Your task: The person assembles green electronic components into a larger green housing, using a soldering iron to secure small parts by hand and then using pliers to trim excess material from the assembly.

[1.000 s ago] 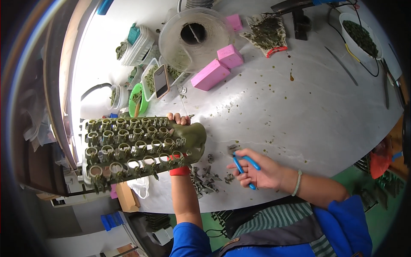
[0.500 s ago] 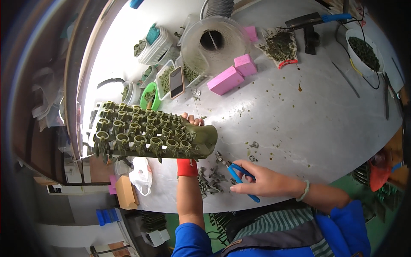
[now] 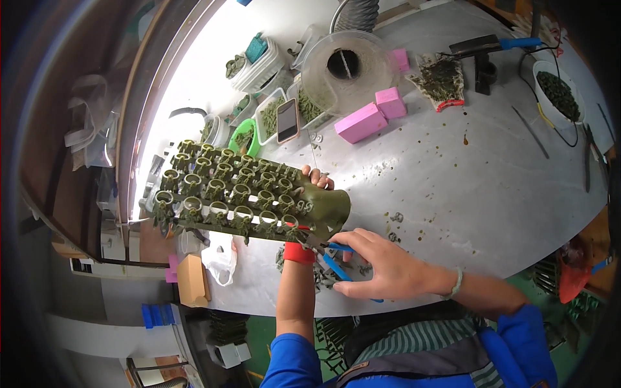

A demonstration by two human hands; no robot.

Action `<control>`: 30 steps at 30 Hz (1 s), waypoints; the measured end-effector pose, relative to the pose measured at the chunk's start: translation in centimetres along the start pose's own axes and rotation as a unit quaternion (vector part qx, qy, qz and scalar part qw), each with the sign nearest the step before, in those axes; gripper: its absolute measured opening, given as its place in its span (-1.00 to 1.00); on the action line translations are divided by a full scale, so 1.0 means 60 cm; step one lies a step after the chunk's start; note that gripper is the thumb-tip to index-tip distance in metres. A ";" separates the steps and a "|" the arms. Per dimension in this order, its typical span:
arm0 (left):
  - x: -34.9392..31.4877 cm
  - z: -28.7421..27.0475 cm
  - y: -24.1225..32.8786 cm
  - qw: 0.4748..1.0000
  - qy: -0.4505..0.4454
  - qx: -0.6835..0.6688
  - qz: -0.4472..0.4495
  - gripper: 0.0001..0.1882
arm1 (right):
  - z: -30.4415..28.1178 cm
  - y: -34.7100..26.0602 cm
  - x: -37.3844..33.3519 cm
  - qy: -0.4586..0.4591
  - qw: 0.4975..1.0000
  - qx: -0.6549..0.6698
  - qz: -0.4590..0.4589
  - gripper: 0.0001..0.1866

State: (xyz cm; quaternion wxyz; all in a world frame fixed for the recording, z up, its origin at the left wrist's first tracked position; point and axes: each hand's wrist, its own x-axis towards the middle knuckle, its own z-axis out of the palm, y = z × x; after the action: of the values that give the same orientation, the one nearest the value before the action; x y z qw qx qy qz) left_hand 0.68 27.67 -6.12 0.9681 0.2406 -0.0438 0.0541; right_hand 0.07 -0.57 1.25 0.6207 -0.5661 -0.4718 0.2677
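My left hand (image 3: pixel 318 178) grips a large olive-green piece (image 3: pixel 333 205) from beneath, and only its fingertips show over the far edge. Rows of small ring-topped parts (image 3: pixel 240 193) on rods run leftward from the piece's smooth, cup-like end. In my right hand (image 3: pixel 391 264) are blue-handled cutting pliers (image 3: pixel 335 265), their handles spread a little. The pliers' jaws meet the near edge of the green piece beside its smooth end; exactly what lies between them cannot be made out. Under the pliers, loose grey-green bits (image 3: pixel 325 278) lie on the table.
Beyond the green piece stand a phone (image 3: pixel 288 121), a green bowl (image 3: pixel 253 147) and tubs of small green parts. Pink blocks (image 3: pixel 362 123) sit near a round clear cover (image 3: pixel 317 64) on a grey hose. A stained glove (image 3: pixel 440 81) and a white bowl (image 3: pixel 545 113) lie farther right.
My right hand has brought the pliers left and up to the near edge of the green piece. In the picture, the green piece has shifted slightly right and tilted.
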 end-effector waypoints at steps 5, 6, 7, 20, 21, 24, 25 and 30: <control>-0.001 0.006 -0.013 0.999 -0.007 -0.003 -0.046 -0.67 | -0.006 0.007 0.001 0.013 0.999 0.018 -0.032 -0.25; -0.001 0.003 -0.012 0.999 -0.020 0.005 -0.048 -0.67 | -0.006 0.006 0.001 0.007 1.000 0.015 -0.026 -0.25; -0.002 0.000 -0.012 0.999 -0.020 0.005 -0.049 -0.67 | -0.007 0.005 0.002 0.001 1.000 0.011 -0.020 -0.25; 0.000 -0.040 -0.008 0.996 -0.009 0.068 -0.055 -0.74 | -0.026 0.014 0.004 -0.103 0.989 0.079 0.075 -0.46; 0.002 -0.039 -0.011 0.996 -0.005 0.065 -0.057 -0.74 | -0.027 0.018 0.003 -0.108 0.986 0.092 0.085 -0.48; 0.004 -0.040 -0.016 0.997 -0.011 0.066 -0.046 -0.75 | -0.025 0.017 0.000 -0.096 0.984 0.119 0.091 -0.49; 0.004 -0.044 -0.012 0.997 -0.012 0.068 -0.045 -0.75 | -0.022 0.014 -0.001 -0.081 0.984 0.134 0.088 -0.48; 0.012 -0.030 -0.004 0.998 -0.014 0.065 -0.014 -0.77 | -0.021 0.012 -0.034 -0.083 0.989 0.076 0.094 -0.41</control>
State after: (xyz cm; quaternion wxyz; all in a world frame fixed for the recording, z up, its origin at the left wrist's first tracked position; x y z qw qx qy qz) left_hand 1.55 28.39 -7.75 0.9503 0.3046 -0.0502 0.0405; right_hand 0.49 -2.74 0.12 0.5929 -0.5346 -0.4449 0.4060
